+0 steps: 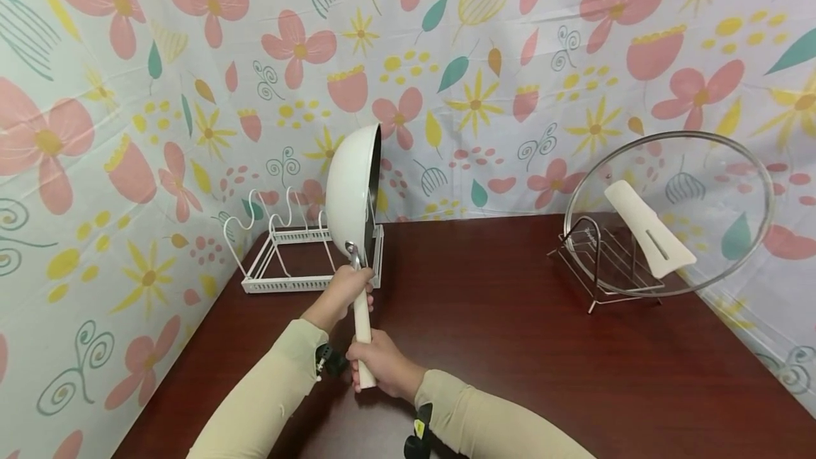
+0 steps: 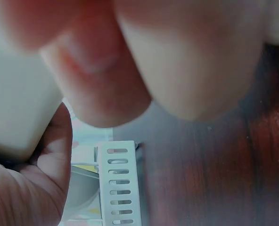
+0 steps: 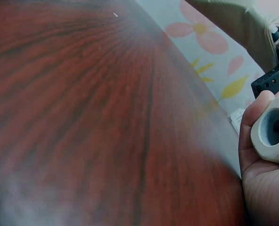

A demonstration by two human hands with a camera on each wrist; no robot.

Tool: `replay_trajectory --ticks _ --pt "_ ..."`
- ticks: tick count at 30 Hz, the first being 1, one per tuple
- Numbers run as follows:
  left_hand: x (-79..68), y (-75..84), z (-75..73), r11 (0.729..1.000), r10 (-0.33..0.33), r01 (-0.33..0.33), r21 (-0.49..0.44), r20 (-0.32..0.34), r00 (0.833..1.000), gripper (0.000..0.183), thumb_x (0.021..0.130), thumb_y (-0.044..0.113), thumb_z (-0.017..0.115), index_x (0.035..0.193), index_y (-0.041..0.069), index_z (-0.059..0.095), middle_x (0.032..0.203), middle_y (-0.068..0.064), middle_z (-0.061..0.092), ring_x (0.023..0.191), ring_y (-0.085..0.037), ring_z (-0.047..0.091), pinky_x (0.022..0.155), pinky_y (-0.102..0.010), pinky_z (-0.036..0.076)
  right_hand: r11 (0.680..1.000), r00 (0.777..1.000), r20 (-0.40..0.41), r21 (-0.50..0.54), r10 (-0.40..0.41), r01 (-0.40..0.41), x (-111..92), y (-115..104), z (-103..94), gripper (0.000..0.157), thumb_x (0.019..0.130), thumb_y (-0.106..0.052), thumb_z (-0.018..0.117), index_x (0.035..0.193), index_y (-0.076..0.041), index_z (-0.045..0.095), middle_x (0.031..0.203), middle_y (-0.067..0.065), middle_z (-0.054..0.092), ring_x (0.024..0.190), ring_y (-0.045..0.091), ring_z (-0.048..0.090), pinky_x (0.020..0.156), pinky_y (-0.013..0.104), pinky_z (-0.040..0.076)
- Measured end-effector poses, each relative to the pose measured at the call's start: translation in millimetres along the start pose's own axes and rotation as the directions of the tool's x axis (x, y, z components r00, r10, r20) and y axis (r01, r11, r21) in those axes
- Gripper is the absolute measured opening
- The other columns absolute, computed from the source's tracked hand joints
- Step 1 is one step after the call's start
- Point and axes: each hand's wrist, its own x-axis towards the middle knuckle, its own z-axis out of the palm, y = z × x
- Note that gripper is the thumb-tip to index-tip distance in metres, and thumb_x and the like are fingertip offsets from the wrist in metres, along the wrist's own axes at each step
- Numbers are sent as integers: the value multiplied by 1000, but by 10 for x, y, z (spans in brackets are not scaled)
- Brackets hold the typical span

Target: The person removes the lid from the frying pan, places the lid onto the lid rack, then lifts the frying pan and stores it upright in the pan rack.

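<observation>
A white deep frying pan stands on edge at the right end of the white rack, its dark inside facing right. My left hand grips the cream handle close to the pan. Nearer to me, my right hand holds the handle's tail end. In the right wrist view, the fingers curl round the handle's hollow end. Blurred fingers fill the top of the left wrist view, with the handle at its left. Whether the pan rests on the rack's base is hidden.
At the right, a large clear lid with a cream knob handle leans in a dark wire stand. Curved white dividers rise from the rack's left part. A flowered cloth hangs behind the dark red table.
</observation>
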Motion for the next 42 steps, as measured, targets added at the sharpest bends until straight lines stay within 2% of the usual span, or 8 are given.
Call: replay_trajectory --ticks 5,14,23,31,42 --pt "-24 5 -3 1000 -4 4 3 3 1000 20 96 19 51 95 -1 50 61 -2 51 45 -14 56 50 -33 56 1000 1000 21 2 -3 3 -15 -10 -11 13 77 -4 57 82 -9 47 60 3 47 43 14 50 41 32 49" --pt "-72 14 -19 1000 4 -4 15 18 1000 31 97 19 50 105 -10 52 62 -3 53 46 -14 58 51 -34 57 1000 1000 22 -8 1 -1 -27 0 -19 13 78 -5 58 82 -10 47 61 4 48 43 16 51 41 33 49" --pt "-88 -8 -12 999 -3 3 32 9 1000 34 98 21 50 108 -11 51 65 -4 54 47 -14 58 54 -36 58 1000 999 46 -5 -8 9 -59 -3 -23 13 78 -5 58 80 -10 46 61 3 48 44 14 52 42 32 50" --pt "-114 -46 6 1000 -6 6 20 -6 1000 34 98 21 50 109 -11 51 63 -3 53 46 -15 55 50 -33 55 999 995 96 -32 -36 39 -75 8 -45 14 81 -5 60 77 -11 48 59 2 52 45 13 54 44 33 52" --pt "-103 -44 -3 999 5 -5 44 -4 1000 34 97 21 49 106 -11 54 63 -3 53 46 -14 55 51 -34 56 997 995 81 -55 -52 56 -69 14 -41 13 80 -5 60 78 -10 48 58 3 52 46 14 54 45 33 52"
